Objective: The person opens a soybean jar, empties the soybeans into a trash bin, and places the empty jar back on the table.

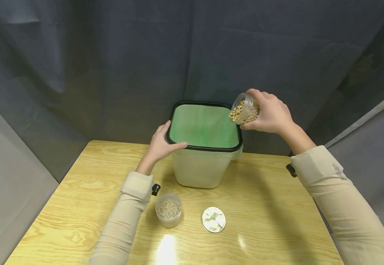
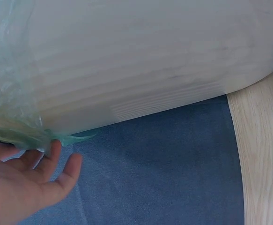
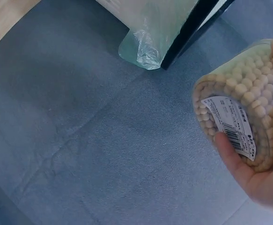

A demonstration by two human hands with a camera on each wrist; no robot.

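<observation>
A person's right hand (image 1: 271, 114) grips a small clear plastic jar packed with pale yellow beans (image 1: 244, 110), fingers and thumb wrapped round its body, and holds it tipped over on its side above the far right corner of a tall translucent white bin with a black rim and a green plastic liner (image 1: 200, 169). The jar's long axis runs almost level, its mouth facing left toward the bin's opening and sitting just at the rim's edge, not yet past it; no beans are seen falling. In the right wrist view the jar (image 3: 241, 105) shows a white barcode label, with the thumb (image 3: 234, 159) pressed along it and the bin's black rim just beyond. The left hand (image 1: 160, 143) steadies the bin from the other side, thumb laid along the near rim and fingers curled against the left edge, so the right hand is the one that carries the load. On the light wooden table (image 1: 271, 221) near the person stand a second open clear cup of beans (image 1: 169, 210) and, just beside it, a round white lid (image 1: 213, 219).
</observation>
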